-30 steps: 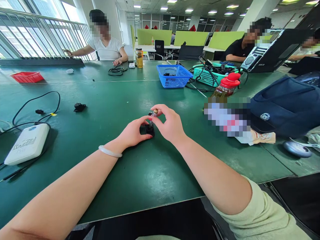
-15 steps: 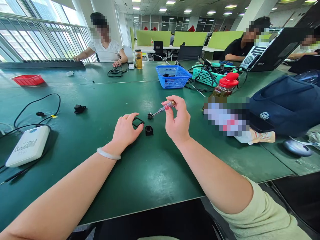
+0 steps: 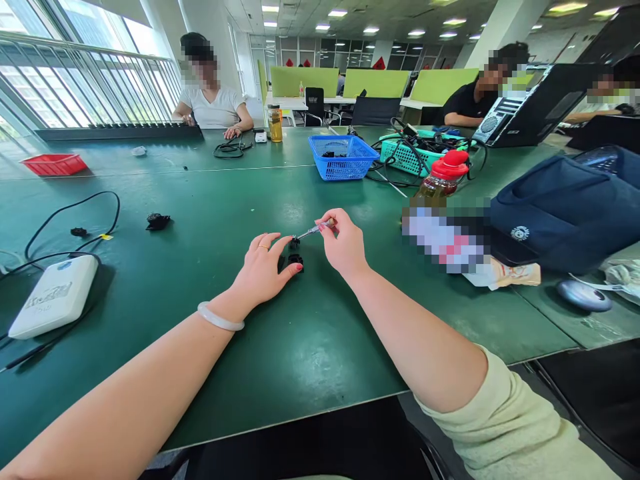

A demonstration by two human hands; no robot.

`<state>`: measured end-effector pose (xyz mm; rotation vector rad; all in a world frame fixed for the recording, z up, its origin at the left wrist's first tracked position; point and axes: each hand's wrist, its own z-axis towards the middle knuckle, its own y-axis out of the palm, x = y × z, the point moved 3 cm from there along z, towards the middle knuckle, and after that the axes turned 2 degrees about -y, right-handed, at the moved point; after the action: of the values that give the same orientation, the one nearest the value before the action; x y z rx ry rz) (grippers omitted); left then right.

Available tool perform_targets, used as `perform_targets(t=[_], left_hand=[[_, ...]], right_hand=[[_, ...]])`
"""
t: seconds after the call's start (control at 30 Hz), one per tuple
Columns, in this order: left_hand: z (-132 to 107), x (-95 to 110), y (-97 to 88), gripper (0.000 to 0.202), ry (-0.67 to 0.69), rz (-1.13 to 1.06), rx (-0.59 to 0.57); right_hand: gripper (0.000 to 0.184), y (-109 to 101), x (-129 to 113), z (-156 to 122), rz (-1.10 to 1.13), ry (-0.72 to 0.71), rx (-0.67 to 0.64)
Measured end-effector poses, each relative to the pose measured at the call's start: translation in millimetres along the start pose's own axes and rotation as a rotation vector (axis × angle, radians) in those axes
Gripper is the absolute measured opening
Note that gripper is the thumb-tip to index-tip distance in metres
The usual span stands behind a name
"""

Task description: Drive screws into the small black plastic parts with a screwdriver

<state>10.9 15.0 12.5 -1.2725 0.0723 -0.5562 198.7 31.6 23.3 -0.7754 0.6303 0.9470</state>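
Note:
My right hand [image 3: 344,248] pinches a small screwdriver [image 3: 314,231], its tip pointing left and down with a small black piece at the end. Just below the tip a small black part [image 3: 296,261] lies on the green table [image 3: 280,347]. My left hand [image 3: 263,268] rests on the table beside that part, its fingers stretched out and touching it. A white bangle circles my left wrist.
A white device [image 3: 51,297] with black cables lies at the left, and small black parts [image 3: 158,221] lie farther out. A blue basket [image 3: 343,155], a teal basket with cables, a red-capped bottle [image 3: 443,179] and a dark blue bag [image 3: 570,213] stand to the right. Other people sit at the far side.
My right hand lowered the screwdriver from up in the air down toward the black part. My left hand put down the thin black frame and moved right onto the part.

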Motion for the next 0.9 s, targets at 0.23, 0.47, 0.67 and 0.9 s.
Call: perform_targets(t=[0.23, 0.47, 0.67, 0.9], left_hand=[[2, 7, 14.1, 0.064, 0.115, -0.153, -0.178], [10, -4, 16.7, 0.051, 0.041, -0.094, -0.191], [21, -52, 2.2, 0.049, -0.306, 0.068, -0.146], [-5, -153, -55.1, 0.063, -0.943, 0.155, 0.016]], right_hand=[[0.012, -12, -15, -3, 0.057, -0.096, 0.215], [0.013, -13, -11, -2, 0.062, -0.084, 0.249], [0.015, -14, -14, -2, 0.073, -0.053, 0.235], [0.015, -11, -16, -3, 0.055, -0.023, 0.196]])
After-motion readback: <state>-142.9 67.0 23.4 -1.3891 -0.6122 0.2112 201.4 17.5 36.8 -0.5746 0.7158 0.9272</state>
